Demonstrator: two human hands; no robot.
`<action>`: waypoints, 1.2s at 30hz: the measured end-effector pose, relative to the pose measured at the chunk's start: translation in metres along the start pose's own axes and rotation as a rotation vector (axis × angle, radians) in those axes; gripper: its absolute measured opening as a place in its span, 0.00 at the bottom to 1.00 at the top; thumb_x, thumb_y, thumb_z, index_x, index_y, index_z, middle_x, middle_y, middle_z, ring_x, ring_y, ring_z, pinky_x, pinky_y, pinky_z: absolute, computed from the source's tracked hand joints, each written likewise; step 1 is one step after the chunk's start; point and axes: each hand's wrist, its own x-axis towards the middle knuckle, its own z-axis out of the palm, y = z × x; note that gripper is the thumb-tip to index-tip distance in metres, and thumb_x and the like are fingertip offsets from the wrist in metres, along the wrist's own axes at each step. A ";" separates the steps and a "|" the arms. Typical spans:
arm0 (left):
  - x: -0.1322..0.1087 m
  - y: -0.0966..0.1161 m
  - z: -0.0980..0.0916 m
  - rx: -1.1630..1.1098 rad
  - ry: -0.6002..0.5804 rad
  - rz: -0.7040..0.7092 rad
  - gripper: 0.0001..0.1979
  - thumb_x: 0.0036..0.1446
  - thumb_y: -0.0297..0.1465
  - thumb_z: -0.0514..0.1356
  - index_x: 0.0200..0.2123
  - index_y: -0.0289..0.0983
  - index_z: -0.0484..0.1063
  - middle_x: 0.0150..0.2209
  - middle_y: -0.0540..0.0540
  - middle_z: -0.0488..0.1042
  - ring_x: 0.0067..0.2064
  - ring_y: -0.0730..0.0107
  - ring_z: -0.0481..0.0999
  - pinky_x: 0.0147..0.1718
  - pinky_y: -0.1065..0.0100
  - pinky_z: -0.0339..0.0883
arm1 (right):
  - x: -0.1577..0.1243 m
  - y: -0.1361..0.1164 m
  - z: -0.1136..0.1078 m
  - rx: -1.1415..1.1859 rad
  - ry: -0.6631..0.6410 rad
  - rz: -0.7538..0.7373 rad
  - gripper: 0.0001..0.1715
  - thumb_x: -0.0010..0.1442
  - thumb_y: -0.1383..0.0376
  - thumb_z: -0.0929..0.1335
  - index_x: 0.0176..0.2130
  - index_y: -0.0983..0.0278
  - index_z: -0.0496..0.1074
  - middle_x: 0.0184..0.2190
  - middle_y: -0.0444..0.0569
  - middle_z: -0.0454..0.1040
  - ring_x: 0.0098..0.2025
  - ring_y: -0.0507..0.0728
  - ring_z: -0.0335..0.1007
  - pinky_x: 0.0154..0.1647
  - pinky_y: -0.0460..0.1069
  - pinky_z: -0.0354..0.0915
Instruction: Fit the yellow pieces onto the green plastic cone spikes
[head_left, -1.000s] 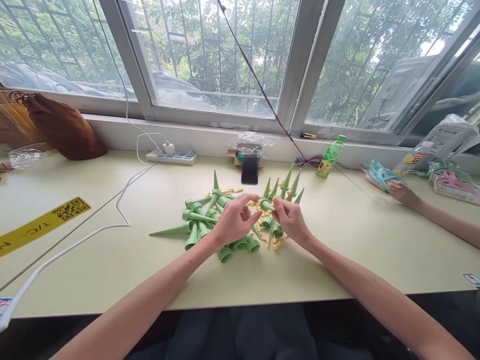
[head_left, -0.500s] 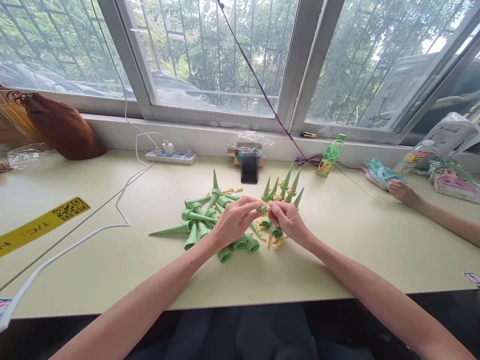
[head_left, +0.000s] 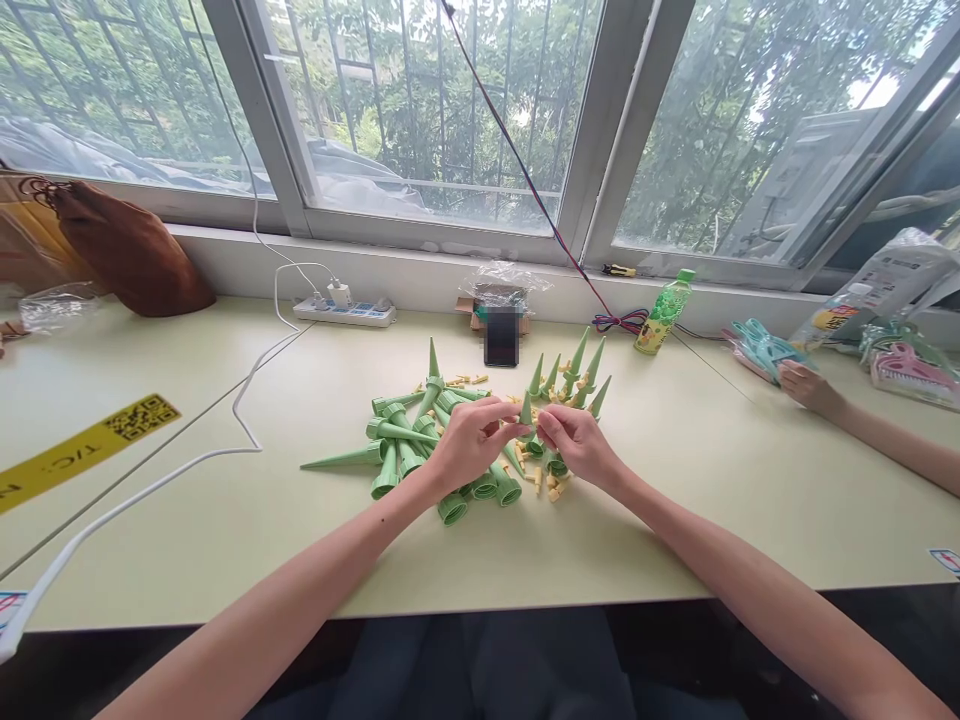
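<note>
Between its thumb and fingers, my left hand (head_left: 472,440) holds a green plastic watering spike (head_left: 526,408), tip pointing up. Just to its right, my right hand (head_left: 579,442) is closed in a pinch; anything small in its fingertips is hidden. A heap of green cone-shaped spikes (head_left: 397,436) lies beside and under my left hand. Small yellow valve pieces (head_left: 555,489) are scattered below my right hand, and a few more yellow valves (head_left: 469,379) lie behind the heap. Several spikes with yellow fittings (head_left: 574,362) stand upright beyond my hands.
Behind the pieces, a dark phone (head_left: 502,338) leans on a small box. A power strip (head_left: 345,313) with a white cable is at the back left, a green drink bottle (head_left: 664,312) at the back right. At far right, another person's hand (head_left: 810,388) touches bagged turquoise clips (head_left: 765,347).
The green spike in my left hand has turned from roughly lying sideways to tip-up. My right fingertips have drawn slightly away from it.
</note>
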 end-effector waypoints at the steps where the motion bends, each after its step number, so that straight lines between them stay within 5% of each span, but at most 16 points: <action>1: 0.000 0.000 0.000 -0.051 -0.014 -0.056 0.13 0.58 0.40 0.60 0.30 0.35 0.74 0.25 0.50 0.69 0.19 0.81 0.56 0.17 0.74 0.52 | 0.000 0.001 0.000 -0.012 -0.006 -0.008 0.24 0.68 0.53 0.58 0.25 0.64 0.62 0.21 0.42 0.60 0.24 0.49 0.53 0.25 0.46 0.52; 6: 0.001 0.004 -0.003 -0.347 -0.121 -0.314 0.16 0.52 0.43 0.63 0.30 0.34 0.72 0.26 0.50 0.71 0.15 0.82 0.60 0.13 0.74 0.53 | -0.001 0.001 -0.003 -0.079 -0.035 -0.058 0.22 0.68 0.55 0.58 0.27 0.64 0.62 0.21 0.41 0.59 0.24 0.49 0.52 0.26 0.46 0.51; 11: 0.004 0.009 -0.007 -0.534 -0.197 -0.436 0.18 0.52 0.44 0.64 0.28 0.33 0.70 0.19 0.54 0.61 0.17 0.81 0.60 0.14 0.75 0.50 | 0.000 -0.001 -0.004 -0.141 -0.036 -0.112 0.22 0.68 0.57 0.58 0.25 0.63 0.60 0.20 0.41 0.57 0.23 0.49 0.51 0.26 0.46 0.51; 19: 0.006 0.009 -0.009 -0.757 -0.303 -0.579 0.18 0.52 0.43 0.64 0.26 0.33 0.68 0.15 0.56 0.58 0.15 0.84 0.54 0.15 0.76 0.47 | -0.001 -0.004 -0.002 -0.172 0.001 -0.180 0.21 0.68 0.59 0.58 0.25 0.63 0.59 0.21 0.41 0.59 0.24 0.49 0.53 0.28 0.46 0.53; 23: 0.007 0.014 -0.007 -0.641 -0.181 -0.518 0.16 0.57 0.43 0.60 0.33 0.34 0.69 0.18 0.54 0.64 0.14 0.84 0.57 0.15 0.76 0.51 | -0.001 -0.005 0.002 -0.119 0.087 -0.120 0.22 0.69 0.58 0.58 0.25 0.63 0.59 0.21 0.41 0.59 0.23 0.49 0.52 0.26 0.46 0.52; 28: 0.003 0.017 -0.003 -0.304 -0.011 -0.305 0.15 0.61 0.42 0.55 0.41 0.36 0.68 0.33 0.48 0.72 0.18 0.81 0.65 0.16 0.75 0.59 | 0.002 -0.002 0.002 0.034 0.177 -0.017 0.26 0.68 0.54 0.58 0.23 0.63 0.58 0.19 0.41 0.57 0.21 0.48 0.50 0.23 0.46 0.50; 32: 0.000 0.015 -0.002 -0.080 -0.034 -0.090 0.17 0.58 0.38 0.60 0.49 0.39 0.67 0.45 0.44 0.71 0.25 0.80 0.71 0.23 0.74 0.66 | 0.005 0.001 0.002 0.157 0.207 0.056 0.28 0.67 0.51 0.59 0.21 0.63 0.58 0.17 0.40 0.55 0.19 0.47 0.47 0.21 0.46 0.47; 36: -0.001 0.010 0.000 0.016 -0.024 0.015 0.17 0.58 0.38 0.61 0.49 0.39 0.67 0.44 0.45 0.72 0.28 0.77 0.73 0.25 0.74 0.68 | 0.005 0.000 0.002 0.218 0.177 0.086 0.29 0.66 0.50 0.59 0.20 0.63 0.59 0.16 0.40 0.55 0.18 0.47 0.47 0.19 0.46 0.46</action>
